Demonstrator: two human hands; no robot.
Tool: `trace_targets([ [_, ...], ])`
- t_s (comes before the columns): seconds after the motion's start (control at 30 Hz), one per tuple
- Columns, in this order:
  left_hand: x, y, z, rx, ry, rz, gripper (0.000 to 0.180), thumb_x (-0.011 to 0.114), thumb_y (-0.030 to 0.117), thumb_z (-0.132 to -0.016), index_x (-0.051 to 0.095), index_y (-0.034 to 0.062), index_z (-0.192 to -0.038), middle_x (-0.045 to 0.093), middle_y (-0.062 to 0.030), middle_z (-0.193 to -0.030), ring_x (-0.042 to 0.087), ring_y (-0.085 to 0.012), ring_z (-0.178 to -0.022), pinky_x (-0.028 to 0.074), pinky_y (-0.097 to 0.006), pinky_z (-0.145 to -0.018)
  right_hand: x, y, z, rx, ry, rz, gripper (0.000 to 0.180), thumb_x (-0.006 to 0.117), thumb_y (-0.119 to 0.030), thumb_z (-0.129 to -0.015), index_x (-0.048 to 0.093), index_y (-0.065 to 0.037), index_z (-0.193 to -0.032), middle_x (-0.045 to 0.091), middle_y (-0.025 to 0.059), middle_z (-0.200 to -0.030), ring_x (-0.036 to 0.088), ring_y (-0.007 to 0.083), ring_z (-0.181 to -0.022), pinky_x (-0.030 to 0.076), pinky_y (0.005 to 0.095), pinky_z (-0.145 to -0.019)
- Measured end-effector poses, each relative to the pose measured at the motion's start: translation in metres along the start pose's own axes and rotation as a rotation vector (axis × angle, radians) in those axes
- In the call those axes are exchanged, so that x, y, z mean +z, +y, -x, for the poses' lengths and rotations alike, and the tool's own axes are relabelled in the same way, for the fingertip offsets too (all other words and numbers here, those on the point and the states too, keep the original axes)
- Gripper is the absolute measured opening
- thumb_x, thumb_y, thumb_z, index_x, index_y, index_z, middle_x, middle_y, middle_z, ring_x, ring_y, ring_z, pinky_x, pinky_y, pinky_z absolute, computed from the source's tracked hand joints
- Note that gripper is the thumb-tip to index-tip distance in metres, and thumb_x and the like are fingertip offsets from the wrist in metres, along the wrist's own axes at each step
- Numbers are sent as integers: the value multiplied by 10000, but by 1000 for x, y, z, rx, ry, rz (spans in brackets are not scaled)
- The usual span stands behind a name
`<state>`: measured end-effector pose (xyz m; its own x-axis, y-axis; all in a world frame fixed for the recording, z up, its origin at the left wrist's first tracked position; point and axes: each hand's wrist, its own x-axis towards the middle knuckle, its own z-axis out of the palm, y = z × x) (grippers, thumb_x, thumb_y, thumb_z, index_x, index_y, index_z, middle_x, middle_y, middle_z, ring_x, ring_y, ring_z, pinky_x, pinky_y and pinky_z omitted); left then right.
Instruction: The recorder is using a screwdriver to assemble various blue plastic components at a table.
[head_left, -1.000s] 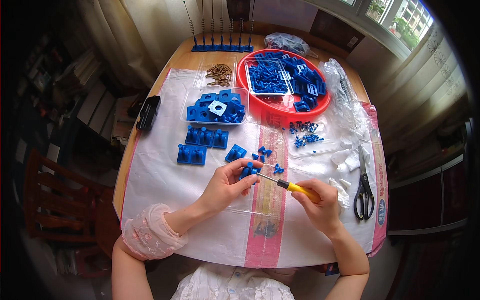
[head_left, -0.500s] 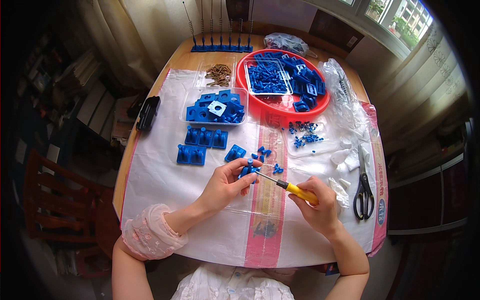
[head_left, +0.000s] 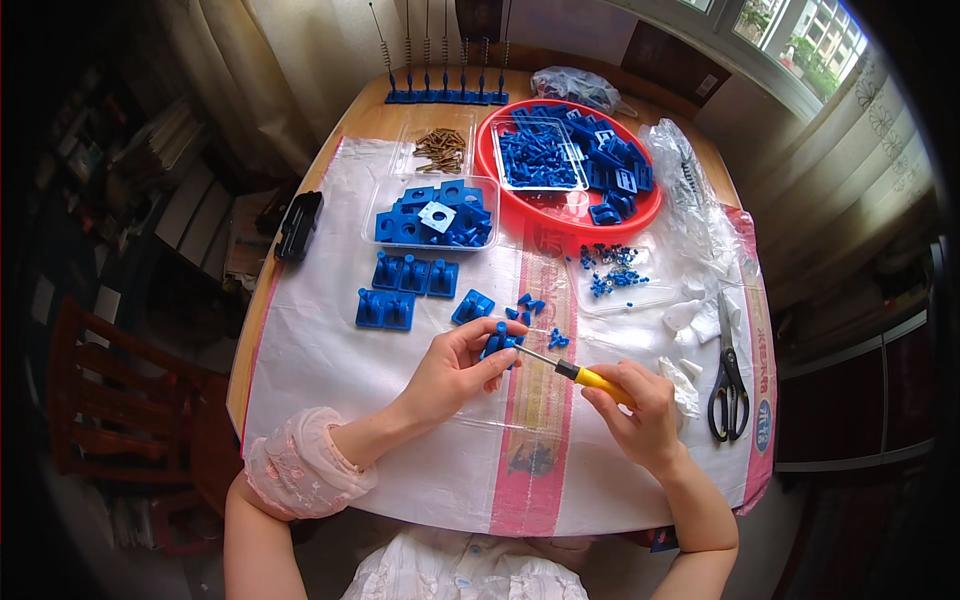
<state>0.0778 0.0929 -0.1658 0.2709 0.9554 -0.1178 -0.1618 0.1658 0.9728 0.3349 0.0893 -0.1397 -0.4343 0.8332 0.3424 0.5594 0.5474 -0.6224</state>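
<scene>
My left hand (head_left: 455, 372) is closed on a small blue plastic part (head_left: 499, 343), holding it just above the cloth. In my right hand (head_left: 640, 410) is a screwdriver (head_left: 603, 384) with a yellow and black handle. Its metal tip touches the right side of the blue part; the exact contact spot is too small to make out. Past my left hand lie a single blue square piece with a knob (head_left: 473, 306) and a few loose small blue pieces (head_left: 530, 305). Assembled blue pieces (head_left: 413, 275) stand in two rows to the left.
A red basin (head_left: 640, 215) of blue parts stands at the back, beside a clear tub (head_left: 370, 228) of blue plates and a tray of brass-coloured screws (head_left: 440, 150). Black scissors (head_left: 729, 390) lie at right, a black case (head_left: 298, 226) at left. Upright spring rods (head_left: 445, 97) stand at the far edge.
Both hands keep their grip, with the screwdriver tip still against the blue part. The whole view has shifted very slightly; nothing else visibly differs.
</scene>
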Motion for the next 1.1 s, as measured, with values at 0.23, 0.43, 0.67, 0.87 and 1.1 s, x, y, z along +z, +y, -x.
trace_targets([
  [0.23,0,0,0,-8,-5,-2,305,638,104,-952,619,65,-1254,679,8,-936,505,-11,-685,417,-159,-611,12,5,2,-25,148,-51,317,835,-72,-742,617,-22,-967,589,102,-742,613,231,-588,458,337,-497],
  [0.43,1,1,0,-2,-2,2,305,643,89,-947,621,65,-1250,685,3,-956,505,-11,-687,419,-160,-611,4,2,4,28,52,-59,234,827,-81,-766,628,-18,-872,639,113,-739,642,197,-600,464,298,-509],
  [0.67,0,-1,0,-3,-13,-13,297,651,85,-942,625,63,-1237,683,4,-965,508,-13,-695,422,-163,-610,4,3,2,239,-67,-165,171,776,-122,-839,686,-4,-925,683,112,-718,648,167,-583,476,280,-535],
  [0.87,1,-1,1,21,-27,-38,272,654,112,-949,632,61,-1216,675,8,-945,522,-21,-695,440,-167,-616,3,-1,1,168,-48,-105,198,786,-136,-829,683,-12,-944,701,112,-764,694,173,-646,517,271,-565],
  [1.1,-1,-5,1,25,-11,-3,230,669,154,-951,680,63,-1162,660,3,-971,541,-25,-708,448,-159,-630,6,-3,1,110,-10,-97,195,792,-94,-812,675,-8,-943,713,104,-792,693,159,-628,535,252,-550],
])
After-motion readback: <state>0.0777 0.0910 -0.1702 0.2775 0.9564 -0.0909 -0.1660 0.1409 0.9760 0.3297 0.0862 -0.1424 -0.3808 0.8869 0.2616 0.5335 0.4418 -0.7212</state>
